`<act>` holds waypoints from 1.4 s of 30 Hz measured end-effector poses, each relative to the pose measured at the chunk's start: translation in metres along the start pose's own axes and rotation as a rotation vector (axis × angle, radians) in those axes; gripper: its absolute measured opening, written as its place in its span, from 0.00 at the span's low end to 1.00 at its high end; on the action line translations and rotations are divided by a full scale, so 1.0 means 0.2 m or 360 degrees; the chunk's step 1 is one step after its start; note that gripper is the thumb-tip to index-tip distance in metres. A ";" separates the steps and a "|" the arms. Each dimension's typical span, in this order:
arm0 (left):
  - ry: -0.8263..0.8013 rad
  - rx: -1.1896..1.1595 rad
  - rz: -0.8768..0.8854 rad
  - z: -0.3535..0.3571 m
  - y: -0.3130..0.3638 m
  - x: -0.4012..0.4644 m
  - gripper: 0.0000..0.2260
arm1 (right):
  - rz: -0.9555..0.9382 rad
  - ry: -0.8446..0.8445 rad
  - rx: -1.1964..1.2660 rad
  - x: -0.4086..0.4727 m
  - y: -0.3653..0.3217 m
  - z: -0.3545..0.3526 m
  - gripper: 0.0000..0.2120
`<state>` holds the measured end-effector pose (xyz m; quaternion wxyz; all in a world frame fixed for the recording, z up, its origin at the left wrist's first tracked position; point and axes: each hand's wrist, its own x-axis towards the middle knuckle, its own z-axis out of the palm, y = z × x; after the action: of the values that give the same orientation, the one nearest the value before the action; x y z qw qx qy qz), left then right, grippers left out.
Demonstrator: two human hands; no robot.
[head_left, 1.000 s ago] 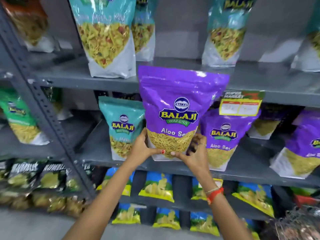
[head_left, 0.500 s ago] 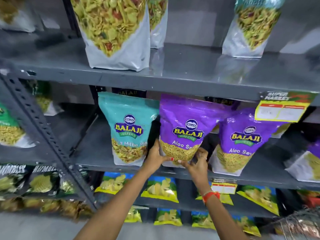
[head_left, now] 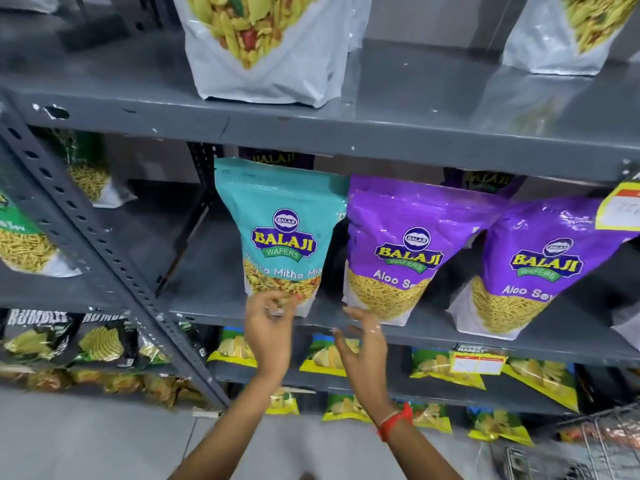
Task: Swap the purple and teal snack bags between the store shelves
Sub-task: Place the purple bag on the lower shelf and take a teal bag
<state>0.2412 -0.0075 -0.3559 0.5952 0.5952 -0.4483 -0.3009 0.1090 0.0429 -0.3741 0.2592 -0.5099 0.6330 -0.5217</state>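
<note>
A teal Balaji bag (head_left: 280, 230) stands upright on the grey middle shelf (head_left: 207, 299). Right beside it stands a purple Aloo Sev bag (head_left: 408, 244), with a second purple bag (head_left: 540, 265) further right. My left hand (head_left: 270, 323) is blurred, its spread fingertips at the teal bag's bottom edge. My right hand (head_left: 363, 337) hangs open just below the first purple bag and holds nothing. On the upper shelf (head_left: 415, 133) stand two teal-type bags, of which only the white bottoms show (head_left: 266, 64) (head_left: 561, 39).
A perforated grey post (head_left: 104, 244) slants down the left side. A yellow price tag (head_left: 620, 209) hangs from the upper shelf edge at right. Yellow and blue chip bags (head_left: 322, 358) fill the lower shelves. A wire basket (head_left: 588, 445) sits at bottom right.
The purple bag went from in front of the upper shelf down onto the middle shelf beside the teal bag. Both hands let it go; my left hand moved left to the teal bag.
</note>
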 end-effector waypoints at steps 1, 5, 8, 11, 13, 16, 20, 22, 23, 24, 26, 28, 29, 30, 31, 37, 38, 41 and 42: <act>0.0114 0.0032 0.0014 -0.06 -0.01 0.08 0.16 | 0.0016 -0.0147 0.0023 0.03 -0.03 0.04 0.20; -0.0191 -0.0032 -0.0181 -0.16 -0.06 0.40 0.40 | 0.0073 -0.0379 0.0182 0.20 -0.11 0.21 0.36; -0.0755 -0.0118 -0.0245 -0.18 -0.10 0.51 0.42 | 0.0094 -0.0417 0.0165 0.29 -0.15 0.29 0.37; -0.0952 -0.0026 -0.0219 -0.19 -0.12 0.53 0.33 | 0.0115 -0.0381 0.0167 0.31 -0.15 0.32 0.35; -0.0867 -0.0050 -0.0217 -0.22 -0.10 0.50 0.37 | 0.0123 -0.0407 0.0180 0.31 -0.15 0.32 0.34; -0.0710 -0.0137 -0.0194 -0.29 -0.11 0.44 0.47 | 0.0109 -0.0464 0.0170 0.29 -0.18 0.31 0.34; -0.0621 -0.0159 -0.0167 -0.41 -0.05 0.32 0.44 | 0.0044 -0.0502 0.0190 0.20 -0.26 0.27 0.35; -0.0575 -0.0151 -0.0115 -0.46 0.03 0.25 0.40 | 0.0010 -0.0487 0.0248 0.15 -0.32 0.22 0.34; -0.0565 -0.0151 -0.0081 -0.47 0.08 0.22 0.39 | -0.0005 -0.0476 0.0278 0.13 -0.34 0.18 0.33; -0.0557 -0.0150 -0.0047 -0.48 0.13 0.18 0.39 | -0.0029 -0.0457 0.0303 0.11 -0.38 0.14 0.33; -0.0534 -0.0141 0.0025 -0.49 0.24 0.10 0.36 | -0.0096 -0.0398 0.0343 0.08 -0.45 0.04 0.33; -0.0497 -0.0140 0.0109 -0.48 0.36 0.03 0.34 | -0.0161 -0.0345 0.0398 0.05 -0.54 -0.09 0.33; -0.0482 -0.0150 0.0157 -0.47 0.42 0.00 0.33 | -0.0187 -0.0323 0.0434 0.04 -0.58 -0.15 0.33; -0.0473 -0.0163 0.0209 -0.45 0.49 -0.04 0.33 | -0.0214 -0.0297 0.0468 0.03 -0.61 -0.22 0.34; -0.0470 -0.0171 0.0264 -0.43 0.56 -0.07 0.32 | -0.0248 -0.0262 0.0496 0.02 -0.65 -0.29 0.34; -0.0537 -0.0193 0.0531 -0.22 1.02 -0.19 0.32 | -0.0423 -0.0009 0.0631 0.08 -0.90 -0.73 0.33; -0.0564 -0.0213 0.0565 -0.16 1.10 -0.20 0.32 | -0.0446 0.0022 0.0656 0.10 -0.95 -0.82 0.34; -0.0637 -0.0295 0.0600 -0.01 1.33 -0.23 0.27 | -0.0546 0.0109 0.0668 0.17 -1.09 -1.07 0.34; -0.0665 -0.0321 0.0607 0.05 1.40 -0.24 0.25 | -0.0575 0.0136 0.0652 0.20 -1.14 -1.15 0.35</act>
<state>0.1634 0.0611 -0.0914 0.5919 0.3635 -0.6325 -0.3426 -0.0172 0.1118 -0.0823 0.2327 -0.5289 0.4233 -0.6978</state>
